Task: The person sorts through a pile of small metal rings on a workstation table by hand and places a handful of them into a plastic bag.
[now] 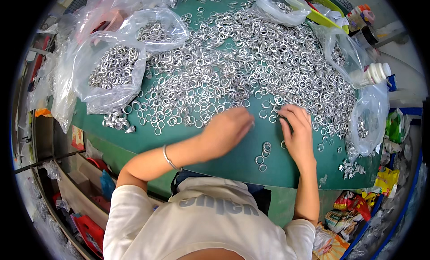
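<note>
A wide heap of loose silver metal rings (286, 49) covers much of the green table (210, 159). My left hand (228, 132) hovers over the table at the heap's near edge, slightly blurred, its fingers curled together. Whatever they hold, if anything, is hidden beneath the hand. My right hand (298, 132) rests at the heap's edge, thumb apart from the bent fingers, whose tips touch or nearly touch a few rings (273, 114). Between the hands and nearer to me lies a short row of rings (263, 158), set apart from the heap.
Clear plastic bags of rings stand at the left (114, 65), far left (154, 31), far side (283, 8) and right (367, 119). A white bottle (374, 75) lies at the right edge. Small silver pieces (350, 169) sit near the right corner; a yellow-green basket (320, 11) is behind.
</note>
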